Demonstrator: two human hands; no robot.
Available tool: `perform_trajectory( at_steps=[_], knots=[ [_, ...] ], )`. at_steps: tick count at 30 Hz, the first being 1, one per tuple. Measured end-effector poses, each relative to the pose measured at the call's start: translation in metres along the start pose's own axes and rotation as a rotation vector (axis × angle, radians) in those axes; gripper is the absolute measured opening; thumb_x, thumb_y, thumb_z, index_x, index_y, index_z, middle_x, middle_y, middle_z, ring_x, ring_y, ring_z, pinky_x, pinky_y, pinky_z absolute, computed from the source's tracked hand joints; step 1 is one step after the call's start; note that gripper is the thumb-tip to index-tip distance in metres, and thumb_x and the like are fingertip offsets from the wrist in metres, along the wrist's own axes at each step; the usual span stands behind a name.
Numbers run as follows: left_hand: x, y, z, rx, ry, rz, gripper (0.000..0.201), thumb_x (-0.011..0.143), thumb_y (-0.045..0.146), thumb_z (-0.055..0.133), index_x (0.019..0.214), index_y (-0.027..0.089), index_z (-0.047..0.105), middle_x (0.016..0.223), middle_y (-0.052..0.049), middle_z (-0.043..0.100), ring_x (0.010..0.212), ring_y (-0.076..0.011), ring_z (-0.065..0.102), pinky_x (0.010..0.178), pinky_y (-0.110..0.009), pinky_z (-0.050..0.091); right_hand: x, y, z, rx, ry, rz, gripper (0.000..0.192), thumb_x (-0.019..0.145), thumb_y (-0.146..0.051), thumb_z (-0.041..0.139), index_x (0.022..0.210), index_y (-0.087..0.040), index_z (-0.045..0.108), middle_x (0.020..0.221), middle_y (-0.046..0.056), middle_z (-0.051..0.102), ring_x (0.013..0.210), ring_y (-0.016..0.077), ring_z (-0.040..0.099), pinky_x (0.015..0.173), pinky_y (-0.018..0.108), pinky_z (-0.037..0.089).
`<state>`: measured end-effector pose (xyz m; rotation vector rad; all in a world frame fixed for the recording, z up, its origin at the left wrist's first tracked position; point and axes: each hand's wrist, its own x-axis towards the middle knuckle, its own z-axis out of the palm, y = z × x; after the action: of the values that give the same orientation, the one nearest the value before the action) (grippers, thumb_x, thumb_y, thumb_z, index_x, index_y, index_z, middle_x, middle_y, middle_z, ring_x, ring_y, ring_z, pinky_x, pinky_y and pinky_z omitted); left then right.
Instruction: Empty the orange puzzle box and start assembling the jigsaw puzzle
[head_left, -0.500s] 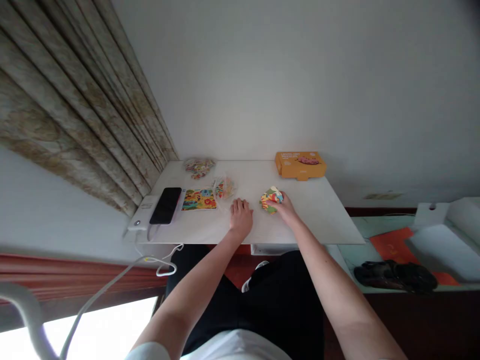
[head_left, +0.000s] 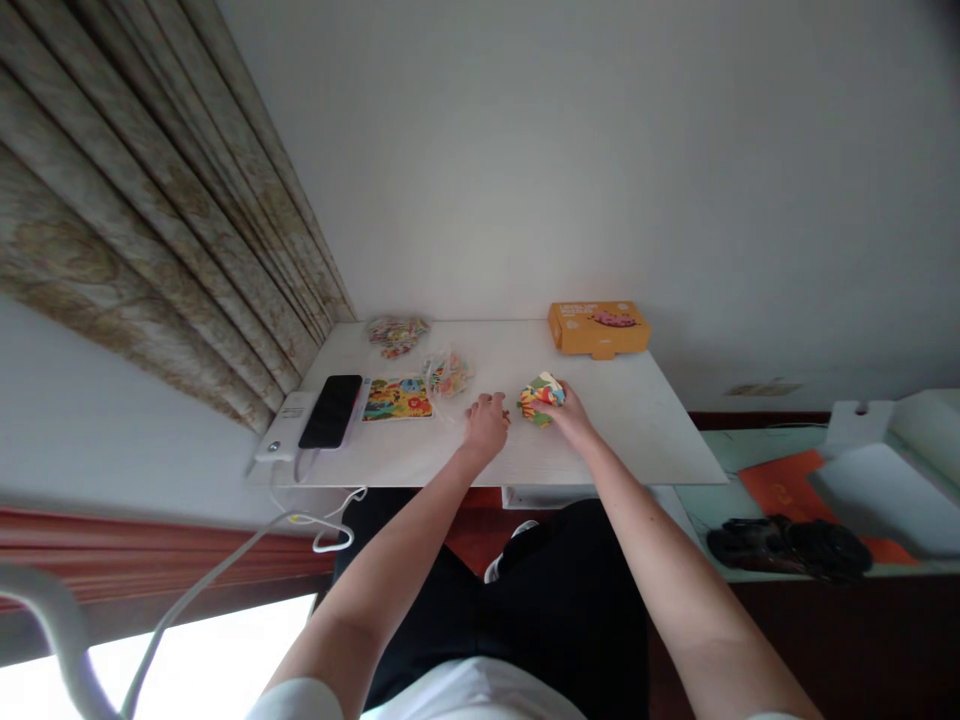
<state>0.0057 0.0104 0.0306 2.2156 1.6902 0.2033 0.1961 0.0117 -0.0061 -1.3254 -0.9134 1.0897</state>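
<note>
In the head view, my right hand [head_left: 571, 415] grips a small stack of colourful puzzle pieces [head_left: 540, 398] just above the white table, thumb across the front. Left of it, my left hand [head_left: 487, 424] is low over the tabletop with its fingers curled. A small reddish patch shows beside its thumb, too small to make out. Behind that hand lies a clear plastic bag of puzzle pieces [head_left: 450, 374]. Further left, a printed picture card [head_left: 397, 398] with animals lies flat on the table.
Another bag of pieces [head_left: 397, 336] lies at the back left. A black phone [head_left: 331, 410] rests on a white box [head_left: 283, 428] by the curtain [head_left: 150, 200], cables nearby. An orange puzzle box [head_left: 600, 330] stands at the back right. Lower right, a shelf holds dark shoes [head_left: 787, 548].
My left hand has shifted slightly right and its fingers have curled more, with a reddish patch now showing by the thumb. My right hand keeps the stack in nearly the same place.
</note>
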Motion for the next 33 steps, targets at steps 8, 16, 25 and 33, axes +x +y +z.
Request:
perform_trajectory(
  at_steps=[8, 16, 25, 33],
  knots=[
    [0.023, 0.003, -0.02, 0.032, -0.173, -0.089, 0.059, 0.078, 0.024, 0.084, 0.129, 0.019, 0.057, 0.141, -0.021, 0.059, 0.135, -0.0384, 0.056, 0.108, -0.049, 0.043, -0.003, -0.001, 0.001, 0.02, -0.058, 0.014, 0.06, 0.051, -0.042, 0.096, 0.098, -0.022, 0.065, 0.091, 0.001, 0.075, 0.08, 0.0206, 0.068, 0.075, 0.033, 0.055],
    [0.042, -0.002, -0.014, -0.536, -0.152, -0.139, 0.025, 0.07, 0.008, 0.074, 0.092, 0.018, 0.067, 0.105, -0.014, 0.075, 0.105, -0.0291, 0.07, 0.09, -0.036, 0.052, -0.008, -0.01, 0.0, 0.069, -0.145, 0.085, 0.055, 0.05, -0.042, 0.098, 0.091, -0.021, 0.067, 0.089, 0.001, 0.077, 0.08, 0.0209, 0.07, 0.075, 0.032, 0.055],
    [-0.001, 0.006, 0.019, -1.708, 0.206, -0.23, 0.036, 0.08, 0.031, 0.066, 0.112, 0.015, 0.07, 0.09, -0.005, 0.073, 0.08, -0.017, 0.07, 0.08, -0.03, 0.054, -0.051, -0.033, 0.041, 0.319, -0.196, 0.107, 0.052, 0.062, -0.049, 0.095, 0.1, -0.025, 0.068, 0.1, 0.004, 0.078, 0.092, 0.0244, 0.073, 0.084, 0.036, 0.058],
    [-0.031, 0.009, 0.016, -1.582, 0.15, -0.114, 0.057, 0.096, 0.064, 0.056, 0.135, 0.023, 0.063, 0.137, -0.011, 0.068, 0.131, -0.0293, 0.061, 0.116, -0.044, 0.043, -0.074, -0.037, 0.061, 0.288, -0.153, 0.221, 0.052, 0.061, -0.047, 0.095, 0.098, -0.026, 0.065, 0.091, 0.0, 0.076, 0.079, 0.0206, 0.071, 0.064, 0.029, 0.056]
  ],
)
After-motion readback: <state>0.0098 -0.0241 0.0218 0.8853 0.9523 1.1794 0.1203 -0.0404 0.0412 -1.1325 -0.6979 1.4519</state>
